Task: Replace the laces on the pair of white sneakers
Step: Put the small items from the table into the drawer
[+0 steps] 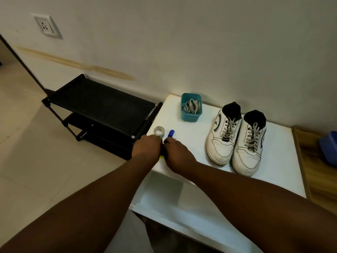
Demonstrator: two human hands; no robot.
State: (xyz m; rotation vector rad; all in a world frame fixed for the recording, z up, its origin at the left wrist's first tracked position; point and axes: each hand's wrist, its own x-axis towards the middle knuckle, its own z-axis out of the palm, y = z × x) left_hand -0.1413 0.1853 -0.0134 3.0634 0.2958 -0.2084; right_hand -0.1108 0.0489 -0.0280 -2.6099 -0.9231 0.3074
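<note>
Two white sneakers, the left one [223, 136] and the right one [249, 145], stand side by side on the white table [277, 161], toes toward me, laced with grey laces. A teal tub [191, 108] at the back holds a bundle of spare laces. My left hand [147, 146] and my right hand [177, 153] sit knuckles-up, close together, at the table's front left corner. Their fingers curl down over something hidden; only a yellow sliver [162, 157] shows between them. A tape roll [159, 131] lies just beyond my left hand and a blue marker [171, 133] just beyond my right.
A black three-tier shoe rack [98, 105] stands on the floor against the table's left side. A wooden surface with a blue object [329, 147] borders the table on the right. The wall runs right behind the table.
</note>
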